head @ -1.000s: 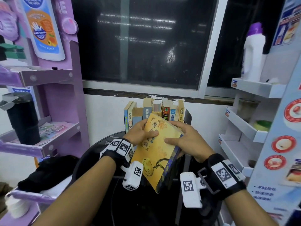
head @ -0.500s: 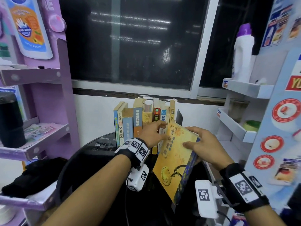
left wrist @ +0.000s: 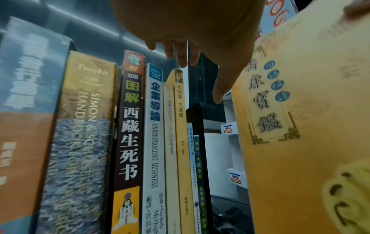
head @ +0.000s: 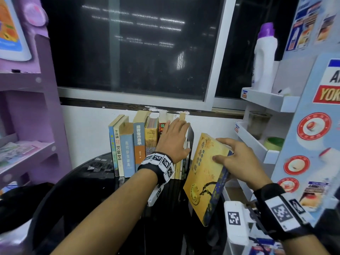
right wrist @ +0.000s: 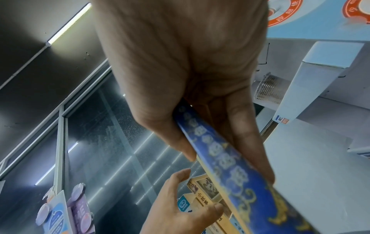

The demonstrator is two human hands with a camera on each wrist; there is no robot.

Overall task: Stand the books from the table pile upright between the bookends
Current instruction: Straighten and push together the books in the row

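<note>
Several books (head: 139, 142) stand upright in a row at the back of the black round table (head: 82, 190), with a black bookend (head: 191, 137) at the row's right end. My left hand (head: 181, 137) lies with straight fingers against the row's right-end books, thumb beside the bookend. In the left wrist view the fingers (left wrist: 181, 53) reach over the thin spines (left wrist: 180, 126) next to the bookend (left wrist: 197, 142). My right hand (head: 231, 153) grips a yellow book with a blue spine (head: 206, 173), tilted, just right of the bookend. In the right wrist view, thumb and fingers (right wrist: 176, 139) pinch that spine (right wrist: 230, 166).
A purple shelf unit (head: 27, 153) stands close on the left. A white shelf rack (head: 257, 144) with a white bottle (head: 265, 57) stands close on the right, just behind the held book. A dark window and white wall are behind the row. Dark cloth (head: 16, 203) lies at the lower left.
My left hand let go of the yellow book and moved up to the right end of the row. My right hand alone carried the book to the right, beside the bookend.
</note>
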